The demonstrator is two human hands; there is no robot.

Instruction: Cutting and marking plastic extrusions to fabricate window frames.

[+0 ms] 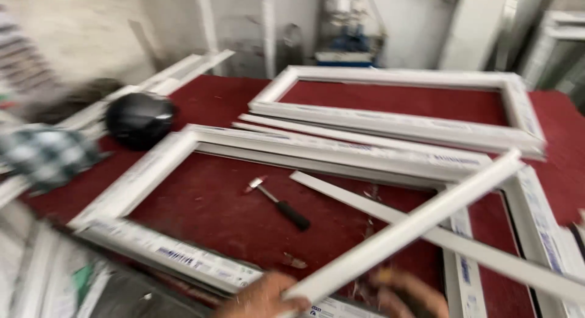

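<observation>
From where I stand, going left to right: a blurred checked sleeve (42,156) sits at the far left edge, and just past it a black helmet (140,119) rests on the red-covered counter (207,92). A large white window frame (152,166) lies flat across the middle, with a small hammer (279,202) on the red cloth inside its opening, black handle pointing down and to the right. At the bottom edge the left hand (263,298) has its grip closed around the lower end of a long white strip (405,229). From that grip the strip runs up and to the right, its long axis slanting across the frame's right corner, its far end ending near a second white frame (402,126) farther back. It crosses over another loose white strip (365,205) that slants the other way. The right hand (411,293) is just right of the held strip's lower end, too blurred for me to tell whether its grip is open or holding anything. The left hand is the one bearing the strip, wrist low, fingers wrapped over it.
</observation>
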